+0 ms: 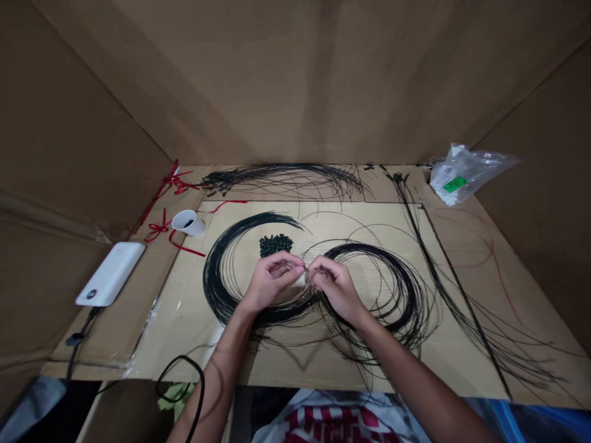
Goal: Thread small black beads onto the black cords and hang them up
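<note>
Pinching close together above the middle of a pale cardboard sheet (180, 320), the left hand (272, 282) and the right hand (335, 288) meet at the fingertips (299, 269). Both hands are narrowly closed, but whatever lies between them is too fine to make out. Around them sit two loose coils of thin black strands (406, 295), one curling to the left of the hands and one to the right, with the hands above the place where they cross. Just beyond the hands, a small heap of dark beads (276, 245) sits directly on the sheet, inside the curve of the left coil.

Toward the far left corner, a white paper cup (188, 223) lies on its side, with a few dark pieces visible at its mouth. Red ribbon (159, 231) trails beside the cup. At the far right corner, a crumpled clear plastic bag (462, 175) with a green label (455, 184) rests on the counter (466, 227); its contents are hard to tell. Further bundles of black strands (281, 175) lie along the far edge. A white power bank (111, 274) rests at the left, and cardboard walls (295, 80) enclose the scene.
</note>
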`<state>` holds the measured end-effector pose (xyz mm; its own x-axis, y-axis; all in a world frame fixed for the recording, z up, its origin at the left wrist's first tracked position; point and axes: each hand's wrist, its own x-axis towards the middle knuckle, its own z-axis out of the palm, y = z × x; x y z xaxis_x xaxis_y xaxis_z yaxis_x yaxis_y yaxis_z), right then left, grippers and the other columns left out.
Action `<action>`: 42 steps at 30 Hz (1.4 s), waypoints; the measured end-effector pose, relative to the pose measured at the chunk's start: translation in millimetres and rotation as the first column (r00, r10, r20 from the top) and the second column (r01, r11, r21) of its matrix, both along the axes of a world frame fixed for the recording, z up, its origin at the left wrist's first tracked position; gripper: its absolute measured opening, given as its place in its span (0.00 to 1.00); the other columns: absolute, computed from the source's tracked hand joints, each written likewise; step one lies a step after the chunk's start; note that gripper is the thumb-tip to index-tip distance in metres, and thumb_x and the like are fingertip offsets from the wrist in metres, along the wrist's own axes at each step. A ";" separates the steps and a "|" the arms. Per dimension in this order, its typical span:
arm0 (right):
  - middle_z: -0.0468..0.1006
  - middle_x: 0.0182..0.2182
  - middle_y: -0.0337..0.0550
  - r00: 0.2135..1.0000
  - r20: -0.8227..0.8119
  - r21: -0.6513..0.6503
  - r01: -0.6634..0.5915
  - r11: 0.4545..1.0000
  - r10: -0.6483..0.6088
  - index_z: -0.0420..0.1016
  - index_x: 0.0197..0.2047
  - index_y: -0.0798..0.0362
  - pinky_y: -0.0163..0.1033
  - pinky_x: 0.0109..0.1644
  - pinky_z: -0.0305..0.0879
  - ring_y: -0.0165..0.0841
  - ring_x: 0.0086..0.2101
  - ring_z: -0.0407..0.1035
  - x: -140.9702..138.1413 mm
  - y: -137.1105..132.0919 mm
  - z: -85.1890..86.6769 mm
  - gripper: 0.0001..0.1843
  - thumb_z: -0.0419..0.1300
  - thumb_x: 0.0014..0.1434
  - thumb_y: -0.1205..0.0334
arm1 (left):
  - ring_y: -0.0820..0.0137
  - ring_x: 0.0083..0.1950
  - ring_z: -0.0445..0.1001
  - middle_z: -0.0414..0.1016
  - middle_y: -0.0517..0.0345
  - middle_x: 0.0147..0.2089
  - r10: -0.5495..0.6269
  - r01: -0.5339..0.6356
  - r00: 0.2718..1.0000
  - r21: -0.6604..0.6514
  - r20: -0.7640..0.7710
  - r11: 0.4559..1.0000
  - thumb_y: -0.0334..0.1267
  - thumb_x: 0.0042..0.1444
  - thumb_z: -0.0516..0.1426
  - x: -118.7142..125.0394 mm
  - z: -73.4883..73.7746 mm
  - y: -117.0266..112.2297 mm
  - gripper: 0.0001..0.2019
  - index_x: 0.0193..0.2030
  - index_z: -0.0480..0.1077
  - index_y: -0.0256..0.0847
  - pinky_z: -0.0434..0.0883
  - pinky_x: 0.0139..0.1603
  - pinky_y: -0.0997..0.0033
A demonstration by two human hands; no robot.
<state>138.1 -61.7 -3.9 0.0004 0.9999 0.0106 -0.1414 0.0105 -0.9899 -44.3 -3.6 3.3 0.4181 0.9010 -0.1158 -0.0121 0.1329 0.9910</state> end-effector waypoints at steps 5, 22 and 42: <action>0.71 0.26 0.36 1.000 0.007 -0.012 0.006 1.000 -0.006 0.75 0.31 0.51 0.36 0.32 0.58 0.31 0.27 0.62 0.1 0.3 0.2 0.06 0.61 0.61 0.62 | 0.68 0.40 0.80 0.84 0.52 0.38 -0.009 0.009 1.000 -0.006 0.004 1.000 0.46 0.53 0.75 -0.7 0.0 0.3 0.15 0.39 0.82 0.37 0.78 0.47 0.70; 0.71 0.26 0.36 1.000 0.014 -0.012 0.008 1.000 -0.008 0.75 0.31 0.51 0.36 0.33 0.58 0.31 0.27 0.62 0.1 0.1 -2.6 0.06 0.61 0.61 0.63 | 0.68 0.40 0.80 0.83 0.52 0.38 -0.014 0.014 1.000 0.001 0.014 1.000 0.45 0.53 0.75 -0.1 -0.3 0.6 0.15 0.39 0.82 0.37 0.78 0.47 0.70; 0.73 0.27 0.36 1.000 0.021 -0.009 -0.014 1.000 0.014 0.76 0.32 0.51 0.36 0.34 0.59 0.31 0.28 0.64 2.5 1.4 0.7 0.08 0.64 0.64 0.60 | 0.67 0.39 0.80 0.84 0.51 0.38 -0.080 0.080 0.997 -0.020 -0.013 0.997 0.49 0.54 0.73 -0.5 3.6 2.7 0.17 0.39 0.82 0.37 0.77 0.45 0.70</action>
<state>140.6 -60.3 -3.2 -0.0135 0.9999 0.0018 -0.1206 0.0002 -0.9927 -44.8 -0.9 6.9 0.4868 0.8623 -0.1394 0.0129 0.1525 0.9882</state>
